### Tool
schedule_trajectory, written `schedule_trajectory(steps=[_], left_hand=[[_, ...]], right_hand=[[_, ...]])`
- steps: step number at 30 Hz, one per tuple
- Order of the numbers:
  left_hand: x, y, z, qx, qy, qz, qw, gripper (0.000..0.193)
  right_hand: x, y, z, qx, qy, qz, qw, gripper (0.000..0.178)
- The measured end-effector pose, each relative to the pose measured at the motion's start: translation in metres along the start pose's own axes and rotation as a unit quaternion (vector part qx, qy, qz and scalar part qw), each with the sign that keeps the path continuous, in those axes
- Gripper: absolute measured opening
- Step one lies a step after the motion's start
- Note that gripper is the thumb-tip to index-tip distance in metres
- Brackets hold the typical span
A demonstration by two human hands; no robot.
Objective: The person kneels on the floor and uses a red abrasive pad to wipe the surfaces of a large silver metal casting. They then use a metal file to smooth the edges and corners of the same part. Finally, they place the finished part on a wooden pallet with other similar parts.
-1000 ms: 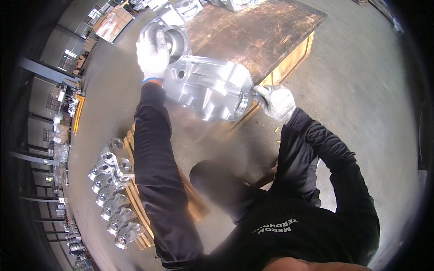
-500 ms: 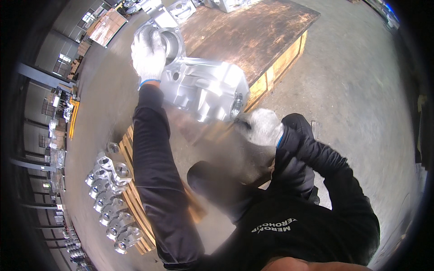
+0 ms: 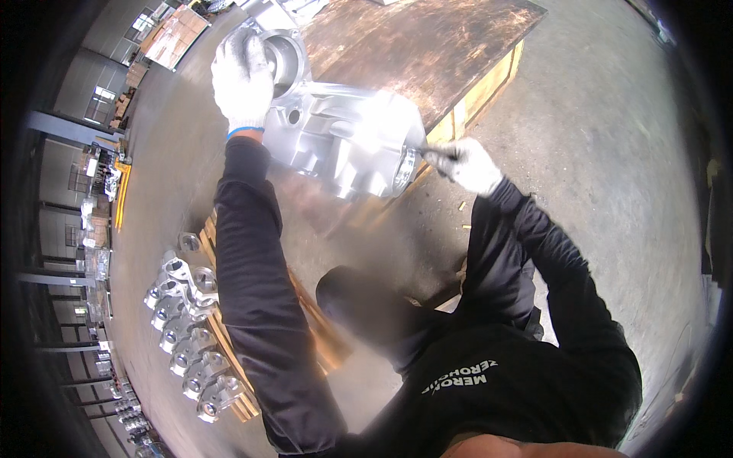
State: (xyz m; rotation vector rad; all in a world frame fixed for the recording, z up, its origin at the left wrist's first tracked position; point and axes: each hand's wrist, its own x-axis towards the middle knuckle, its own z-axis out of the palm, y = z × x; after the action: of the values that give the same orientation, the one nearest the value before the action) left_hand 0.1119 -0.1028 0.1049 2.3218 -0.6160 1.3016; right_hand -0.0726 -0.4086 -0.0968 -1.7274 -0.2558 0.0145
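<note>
As the left hand (image 3: 243, 82) grips a silver casting (image 3: 340, 141), the right hand (image 3: 473, 166) clenches a tool (image 3: 438, 152); it touches the casting.

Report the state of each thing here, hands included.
Left hand: gloved, against the casting's ring end.
Right hand: gloved, closed on the tool.
Tool: dark, tip at the casting's right-end rim.
Casting: bare metal, ring end uncovered.
Table: top worn and stained.
Other castings: lined up along the pallet.
Pallet: partly hidden by the left arm.
</note>
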Motion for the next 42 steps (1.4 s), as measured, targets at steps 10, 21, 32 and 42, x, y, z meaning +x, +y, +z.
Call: schedule_trajectory(steps=[10,21,32,42], left_hand=[[0.001,-0.001,-0.001,-0.008,0.010,0.035,0.999,0.033],[-0.003,-0.006,-0.003,-0.173,-0.035,-0.134,0.975,0.043],[-0.011,-0.019,0.003,-0.170,-0.020,-0.077,0.982,0.046],[-0.003,-0.018,-0.003,-0.013,-0.153,-0.099,0.983,0.055]], right_hand=[[-0.037,-0.035,0.023,-0.080,0.055,0.000,0.995,0.038],[0.159,-0.144,0.027,-0.473,0.125,-0.337,0.805,0.031],[0.190,-0.162,0.059,-0.579,0.049,-0.207,0.787,0.036],[0.160,-0.208,0.115,-0.594,-0.031,-0.241,0.767,0.031]])
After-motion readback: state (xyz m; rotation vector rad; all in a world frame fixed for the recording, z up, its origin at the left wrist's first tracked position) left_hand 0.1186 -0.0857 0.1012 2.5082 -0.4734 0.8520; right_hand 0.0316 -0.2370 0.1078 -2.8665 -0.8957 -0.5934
